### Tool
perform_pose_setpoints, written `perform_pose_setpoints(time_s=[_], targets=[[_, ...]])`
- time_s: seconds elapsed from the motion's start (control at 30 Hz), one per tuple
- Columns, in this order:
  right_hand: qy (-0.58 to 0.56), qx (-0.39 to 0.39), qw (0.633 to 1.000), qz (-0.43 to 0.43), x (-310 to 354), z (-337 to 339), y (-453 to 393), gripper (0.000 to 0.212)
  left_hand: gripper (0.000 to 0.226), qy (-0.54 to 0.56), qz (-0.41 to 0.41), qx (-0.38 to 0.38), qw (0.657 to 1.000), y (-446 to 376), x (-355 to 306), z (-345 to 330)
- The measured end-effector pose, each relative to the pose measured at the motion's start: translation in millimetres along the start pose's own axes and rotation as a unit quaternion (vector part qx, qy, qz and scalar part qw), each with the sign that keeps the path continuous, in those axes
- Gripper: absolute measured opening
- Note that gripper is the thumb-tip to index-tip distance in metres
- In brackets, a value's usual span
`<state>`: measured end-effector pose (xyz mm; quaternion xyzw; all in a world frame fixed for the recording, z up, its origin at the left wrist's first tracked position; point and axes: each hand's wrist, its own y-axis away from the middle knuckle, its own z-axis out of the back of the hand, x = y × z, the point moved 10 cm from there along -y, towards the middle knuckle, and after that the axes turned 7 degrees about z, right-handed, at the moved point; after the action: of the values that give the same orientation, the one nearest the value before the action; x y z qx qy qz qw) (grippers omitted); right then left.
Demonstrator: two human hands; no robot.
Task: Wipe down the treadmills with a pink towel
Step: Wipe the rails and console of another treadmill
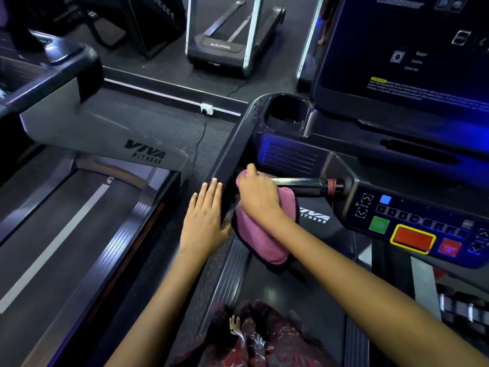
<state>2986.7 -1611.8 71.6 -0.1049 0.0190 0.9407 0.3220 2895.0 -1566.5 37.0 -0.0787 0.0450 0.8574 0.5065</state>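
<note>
Dim gym floor with rows of treadmills, seen from above one machine's belt.

At frame centre, the right hand [258, 193] grasps the pink towel [260, 234], fingers curled over its upper fold, bunching it against the left end of the chrome handlebar [299, 182]; the rest of the cloth hangs below the wrist. That bar's long axis runs horizontally toward the console panel [423, 226] at right, so the unwiped length lies rightward of the towel, and the right hand is plainly the nearer one. The left hand [205, 221] lies flat and released, fingers straight, resting against the dark side rail [230, 152] just left of the towel.
</note>
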Motion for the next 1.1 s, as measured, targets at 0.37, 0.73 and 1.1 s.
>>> perform_pose_setpoints(time_s=[0.37, 0.73, 1.1], targets=[[-0.056, -0.014, 0.998, -0.020, -9, -4, 11, 0.033, 0.084, -0.001, 0.000, -0.016, 1.000, 1, -1, 2], [-0.043, -0.046, 0.997, -0.055, -52, -6, 43, 0.030, 0.081, 0.008, 0.003, -0.006, 1.000, 0, 0, 1], [-0.055, -0.102, 0.990, -0.080, -42, -3, 40, 0.035, 0.079, -0.036, 0.049, -0.012, 0.998, -17, -25, 11]])
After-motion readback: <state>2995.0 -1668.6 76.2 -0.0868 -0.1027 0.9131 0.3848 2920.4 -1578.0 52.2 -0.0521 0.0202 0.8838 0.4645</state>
